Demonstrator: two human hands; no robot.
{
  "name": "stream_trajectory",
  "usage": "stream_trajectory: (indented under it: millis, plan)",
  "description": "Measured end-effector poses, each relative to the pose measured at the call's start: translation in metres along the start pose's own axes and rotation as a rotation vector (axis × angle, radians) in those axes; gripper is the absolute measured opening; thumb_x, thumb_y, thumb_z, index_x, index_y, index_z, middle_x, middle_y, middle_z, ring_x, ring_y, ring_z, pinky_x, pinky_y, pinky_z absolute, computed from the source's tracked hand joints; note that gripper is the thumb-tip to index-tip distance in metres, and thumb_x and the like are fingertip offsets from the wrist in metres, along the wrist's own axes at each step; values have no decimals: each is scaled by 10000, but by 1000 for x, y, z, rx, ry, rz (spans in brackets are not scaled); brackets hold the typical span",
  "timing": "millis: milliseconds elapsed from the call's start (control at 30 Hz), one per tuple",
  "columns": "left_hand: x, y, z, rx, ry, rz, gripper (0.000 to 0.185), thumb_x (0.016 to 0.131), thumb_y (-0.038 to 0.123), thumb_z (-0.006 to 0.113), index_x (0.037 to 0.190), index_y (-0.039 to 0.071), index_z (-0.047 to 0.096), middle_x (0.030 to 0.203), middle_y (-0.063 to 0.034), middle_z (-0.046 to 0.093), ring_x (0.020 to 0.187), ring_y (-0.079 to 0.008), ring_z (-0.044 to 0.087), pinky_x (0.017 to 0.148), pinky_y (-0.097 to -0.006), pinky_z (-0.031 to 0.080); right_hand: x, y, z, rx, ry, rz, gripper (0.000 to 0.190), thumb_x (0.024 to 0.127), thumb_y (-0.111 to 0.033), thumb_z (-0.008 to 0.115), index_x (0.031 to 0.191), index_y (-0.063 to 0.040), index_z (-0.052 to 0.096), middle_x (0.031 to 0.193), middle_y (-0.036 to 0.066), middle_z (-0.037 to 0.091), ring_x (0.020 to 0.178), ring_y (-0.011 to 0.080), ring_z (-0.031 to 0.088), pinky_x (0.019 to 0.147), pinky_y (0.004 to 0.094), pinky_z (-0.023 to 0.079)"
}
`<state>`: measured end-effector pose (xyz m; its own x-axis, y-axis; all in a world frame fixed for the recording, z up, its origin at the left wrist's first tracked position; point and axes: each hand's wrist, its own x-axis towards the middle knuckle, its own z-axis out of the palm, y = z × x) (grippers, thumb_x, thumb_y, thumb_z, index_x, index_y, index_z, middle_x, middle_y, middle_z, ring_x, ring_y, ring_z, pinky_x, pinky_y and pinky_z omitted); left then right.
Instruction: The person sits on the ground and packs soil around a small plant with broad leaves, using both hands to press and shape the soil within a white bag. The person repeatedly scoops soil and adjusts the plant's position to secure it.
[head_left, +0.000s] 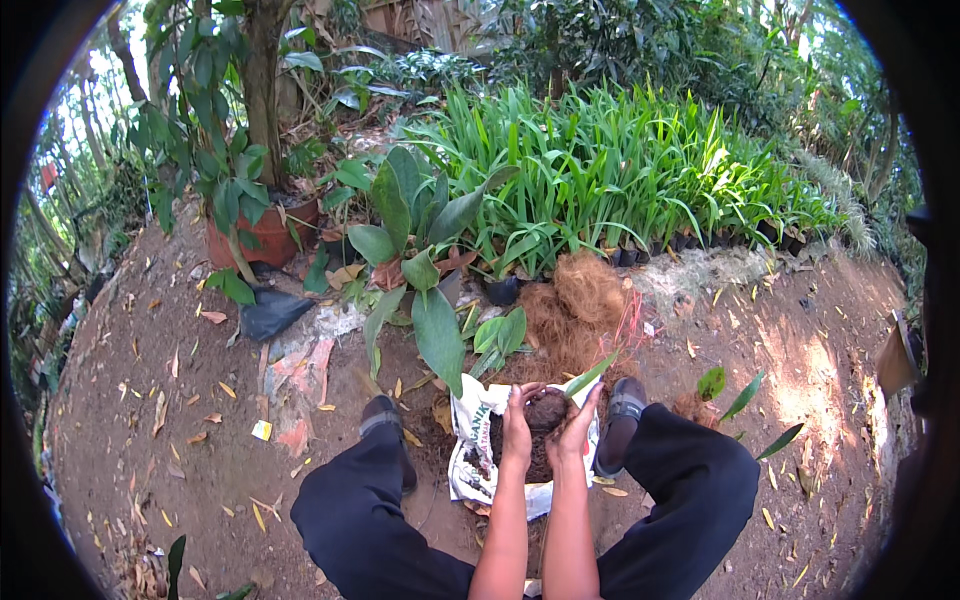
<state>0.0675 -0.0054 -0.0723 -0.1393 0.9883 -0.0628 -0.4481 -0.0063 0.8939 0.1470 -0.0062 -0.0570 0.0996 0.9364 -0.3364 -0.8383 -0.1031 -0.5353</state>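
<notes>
Between my two hands is a rounded ball of dark soil (546, 411), with a single long green leaf (594, 375) rising from its right side. My left hand (517, 427) cups the ball from the left, and my right hand (574, 427) cups it from the right. Directly beneath them lies an opened white plastic sack (466, 420) with printed writing. Loose dark potting soil (541, 469) fills its middle. The underside of the ball and some fingertips are hidden.
Brown coconut fibre (589, 289) is heaped beyond the sack, beside red string (634, 322). A fibre-wrapped plant (697, 410) lies right of my knee. Broad-leaved plants (439, 337) lean close in front. Rows of grassy potted plants (600, 165) and a terracotta-coloured pot (262, 236) stand farther back.
</notes>
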Motion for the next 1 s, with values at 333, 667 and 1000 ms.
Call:
stream_trajectory:
  millis: [333,667,1000]
  plan:
    - [-6,30,-23,-371,-76,-489,859,867,797,283,1278,75,500,1222,-108,565,1130,-249,524,967,-410,398,-17,0,17,-861,-168,-386,374,812,-254,789,1049,15,683,917,77,699,804,135,625,760,285,499]
    - [-5,8,-3,-99,2,-282,792,940,709,302,1283,20,492,1120,-74,592,1054,-223,541,1001,-355,376,-10,13,10,-520,-20,-324,246,877,-218,732,932,19,698,822,54,693,735,114,624,732,260,489]
    - [-5,20,5,-310,171,-367,910,870,801,302,1222,-7,529,1055,-149,624,946,-238,617,860,-355,503,-14,13,12,-197,-90,-232,221,930,-214,633,878,1,620,780,96,656,686,197,643,669,343,546]
